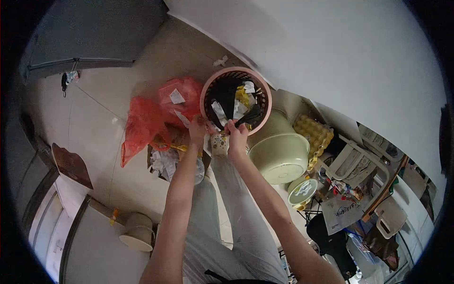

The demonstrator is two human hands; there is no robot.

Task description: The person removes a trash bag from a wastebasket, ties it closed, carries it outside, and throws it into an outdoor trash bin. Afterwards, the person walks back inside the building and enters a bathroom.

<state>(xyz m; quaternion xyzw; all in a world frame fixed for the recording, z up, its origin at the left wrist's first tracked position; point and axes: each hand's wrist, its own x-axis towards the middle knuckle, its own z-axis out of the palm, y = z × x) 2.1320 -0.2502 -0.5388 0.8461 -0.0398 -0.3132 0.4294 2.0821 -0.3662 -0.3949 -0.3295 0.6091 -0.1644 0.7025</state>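
Observation:
A pink round wastebasket [267, 110] stands on the floor before my feet, lined with a black plastic bag [226, 93] and holding crumpled white paper and a yellow wrapper [242, 96]. My right hand [237, 135] is closed at the near rim, pinching a gathered part of the black bag. My left hand [197, 128] is at the rim's lower left, beside a red plastic bag [183, 97]; its fingers look closed, but what they hold is hard to see. Below the red bag sits a box with white crumpled plastic [165, 162].
To the right stand a pale green basin [279, 158], stacked yellow egg trays [313, 135], a small lidded tub [302, 190] and a cluttered rack. A white wall [340, 57] runs behind the basket. A beige bucket [137, 231] stands lower left. Paper scraps [220, 61] lie on the floor.

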